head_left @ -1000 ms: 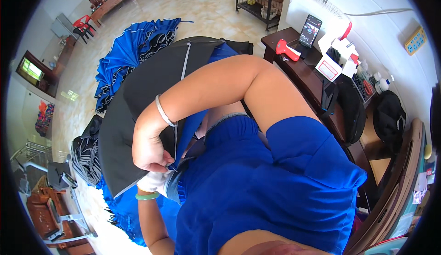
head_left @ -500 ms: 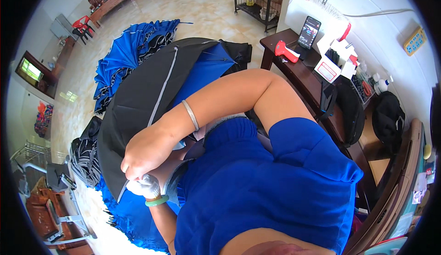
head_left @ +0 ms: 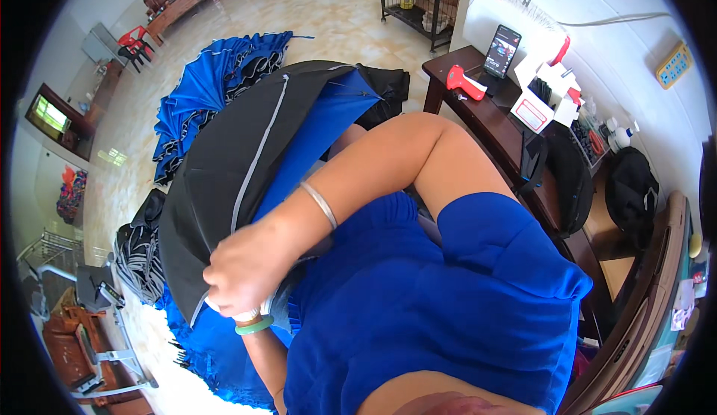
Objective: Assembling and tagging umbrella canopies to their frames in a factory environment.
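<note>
A half-spread umbrella point(head_left: 216, 161), black outside with a grey trim strip and a blue underside, lies across my lap. My right hand point(head_left: 250, 269), a silver bracelet on its wrist, is at the near-left rim of the umbrella with its fingers curled closed. Whatever it pinches is hidden. Right under it sits my left hand point(head_left: 245, 315), with a green bangle on the wrist. Little of this hand shows, and it looks white, from a glove or from glare. Its fingers are covered by my right hand.
Blue and black umbrellas point(head_left: 198, 90) lie on the floor beyond, and grey-edged black ones point(head_left: 138, 262) at the left. Blue fabric point(head_left: 216, 355) spreads below my hands. On the dark table point(head_left: 508, 138) at right are a red-and-white handheld tool point(head_left: 465, 84), a phone point(head_left: 502, 50) and a white box point(head_left: 532, 112).
My right hand has moved slightly down and right, over my left hand, covering more of it. The umbrella's blue underside shows more beside my forearm.
</note>
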Demonstrator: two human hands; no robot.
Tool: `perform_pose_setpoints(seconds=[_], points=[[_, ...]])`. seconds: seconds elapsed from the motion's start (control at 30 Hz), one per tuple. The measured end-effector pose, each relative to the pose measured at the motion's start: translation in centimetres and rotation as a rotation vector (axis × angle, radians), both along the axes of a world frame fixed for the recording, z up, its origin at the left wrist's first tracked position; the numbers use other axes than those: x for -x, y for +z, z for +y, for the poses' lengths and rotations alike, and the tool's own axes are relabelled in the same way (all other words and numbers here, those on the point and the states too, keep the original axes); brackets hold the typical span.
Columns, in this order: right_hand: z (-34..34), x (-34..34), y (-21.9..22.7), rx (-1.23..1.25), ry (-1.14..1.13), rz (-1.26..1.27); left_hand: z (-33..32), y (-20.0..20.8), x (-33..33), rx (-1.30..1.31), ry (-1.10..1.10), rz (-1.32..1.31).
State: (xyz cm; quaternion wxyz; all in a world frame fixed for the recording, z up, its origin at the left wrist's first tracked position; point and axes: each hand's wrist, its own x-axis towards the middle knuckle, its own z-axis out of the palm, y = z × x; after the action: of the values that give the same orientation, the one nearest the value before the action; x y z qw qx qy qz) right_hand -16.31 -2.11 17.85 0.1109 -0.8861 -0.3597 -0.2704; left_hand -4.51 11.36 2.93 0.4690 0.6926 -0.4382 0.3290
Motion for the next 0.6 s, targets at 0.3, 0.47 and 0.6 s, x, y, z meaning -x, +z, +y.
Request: perform_pose_setpoints(seconds=[0.3,0.47,0.6], points=[[-12.2,2.0,-1.0,0.090,0.002,0.333,5.1,3.4,4.2,-0.354,0.100,-0.100],[-17.5,4.1,-0.8,0.242,-0.299,0.432,8.6,-0.2,7.1,-0.120,0.372,0.050],[-16.5,10.0,2.1,0.040,-0.342,0.542,13.9,-6.7,6.6,-0.079,0.540,0.327]])
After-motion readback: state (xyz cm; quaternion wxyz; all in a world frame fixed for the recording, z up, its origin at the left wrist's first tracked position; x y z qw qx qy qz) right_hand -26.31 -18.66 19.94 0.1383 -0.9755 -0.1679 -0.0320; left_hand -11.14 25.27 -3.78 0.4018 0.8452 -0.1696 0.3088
